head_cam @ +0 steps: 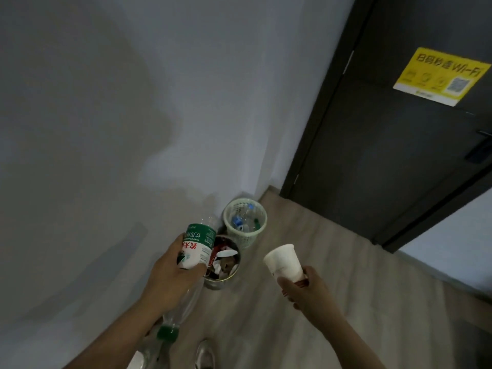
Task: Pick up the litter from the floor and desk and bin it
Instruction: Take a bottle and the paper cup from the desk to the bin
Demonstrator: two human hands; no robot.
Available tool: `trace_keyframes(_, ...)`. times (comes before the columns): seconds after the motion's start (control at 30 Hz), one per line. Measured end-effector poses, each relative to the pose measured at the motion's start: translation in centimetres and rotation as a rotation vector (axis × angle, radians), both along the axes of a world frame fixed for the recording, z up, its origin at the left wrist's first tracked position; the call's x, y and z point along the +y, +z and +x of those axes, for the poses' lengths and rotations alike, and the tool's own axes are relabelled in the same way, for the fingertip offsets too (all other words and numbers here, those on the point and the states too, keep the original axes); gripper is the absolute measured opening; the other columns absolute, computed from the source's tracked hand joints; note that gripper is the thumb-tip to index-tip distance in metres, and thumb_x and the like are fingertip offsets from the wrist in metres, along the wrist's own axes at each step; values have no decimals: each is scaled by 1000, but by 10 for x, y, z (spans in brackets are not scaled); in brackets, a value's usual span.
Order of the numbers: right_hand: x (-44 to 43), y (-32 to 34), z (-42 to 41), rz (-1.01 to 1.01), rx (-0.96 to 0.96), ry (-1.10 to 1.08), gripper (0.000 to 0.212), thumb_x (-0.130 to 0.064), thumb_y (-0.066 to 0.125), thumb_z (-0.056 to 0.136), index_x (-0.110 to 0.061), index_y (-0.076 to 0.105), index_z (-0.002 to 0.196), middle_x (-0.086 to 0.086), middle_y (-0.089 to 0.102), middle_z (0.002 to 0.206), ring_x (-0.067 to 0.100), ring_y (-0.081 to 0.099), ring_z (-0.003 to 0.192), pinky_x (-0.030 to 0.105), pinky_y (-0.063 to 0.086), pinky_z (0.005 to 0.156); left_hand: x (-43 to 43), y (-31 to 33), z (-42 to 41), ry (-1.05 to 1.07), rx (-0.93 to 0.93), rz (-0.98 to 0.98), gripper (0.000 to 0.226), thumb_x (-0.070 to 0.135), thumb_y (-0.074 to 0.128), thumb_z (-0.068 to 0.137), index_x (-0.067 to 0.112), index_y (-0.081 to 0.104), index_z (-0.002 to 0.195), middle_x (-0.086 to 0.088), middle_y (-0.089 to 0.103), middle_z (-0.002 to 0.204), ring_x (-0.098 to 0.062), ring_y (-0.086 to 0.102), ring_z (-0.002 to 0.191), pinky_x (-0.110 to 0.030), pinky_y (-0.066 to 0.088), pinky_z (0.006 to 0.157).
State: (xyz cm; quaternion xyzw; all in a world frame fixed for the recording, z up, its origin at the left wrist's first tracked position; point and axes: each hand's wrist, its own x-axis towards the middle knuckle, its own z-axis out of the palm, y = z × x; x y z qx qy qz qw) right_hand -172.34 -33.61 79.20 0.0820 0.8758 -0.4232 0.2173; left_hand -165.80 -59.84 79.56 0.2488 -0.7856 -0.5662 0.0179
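1. The plastic bottle (pixel 198 247), clear with a green and white label, was in the left hand (pixel 170 275), fingers and thumb wrapped round the labelled middle. Its base pointed out over the bins and its green cap (pixel 166 332) pointed back toward the person.
2. The white paper cup (pixel 283 262) was gripped at its base by the curled fingers of the right hand (pixel 310 292), mouth tilted up and away; contents could not be seen.
3. The metal bin (pixel 222 283) stood on the floor (pixel 266 315) just beyond the bottle, holding mixed litter (pixel 226 253): white scraps and something red.
4. The pale green mesh basket (pixel 246 239) stood just behind it, in the corner by the wall (pixel 133 129), with clear empty bottles (pixel 243 218) inside.
5. A dark door (pixel 386 155) to the right carried a yellow Wi-Fi sticker (pixel 442 75).
6. A shoe (pixel 205 355) showed at the bottom edge.
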Motion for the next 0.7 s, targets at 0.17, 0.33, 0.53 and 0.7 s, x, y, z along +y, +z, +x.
trace_keyframes(0.17,-43,-30,-68,104,-50,10,38,-40,69,82,-20,49,107,-1,61,87,16,62,74,34,55,65,-36,-24,-69,-34,-113,-14,60,10,70,79,38,44,125,10,62,101,-1,60,84,-13,44,59)
trace_keyframes(0.33,-78,-80,-122,155,-150,56,49,-34,67,82,-9,47,119,6,61,97,26,63,83,38,53,71,-59,-58,-121,-105,-240,-35,71,15,71,79,29,36,140,9,61,105,-2,61,88,-18,47,64)
trace_keyframes(0.53,-102,-156,-185,174,-260,127,51,-35,70,83,-8,43,118,3,54,100,18,54,81,25,40,64,-73,-118,-168,-118,-333,-48,76,29,75,70,29,39,138,6,64,105,-5,64,89,-22,50,70)
trace_keyframes(0.7,-116,-247,-222,211,-334,195,48,-34,70,84,-8,47,118,9,62,109,20,57,84,26,44,69,-75,-188,-192,-90,-459,-124,90,38,74,69,29,28,146,1,61,117,-12,62,95,-28,51,79)
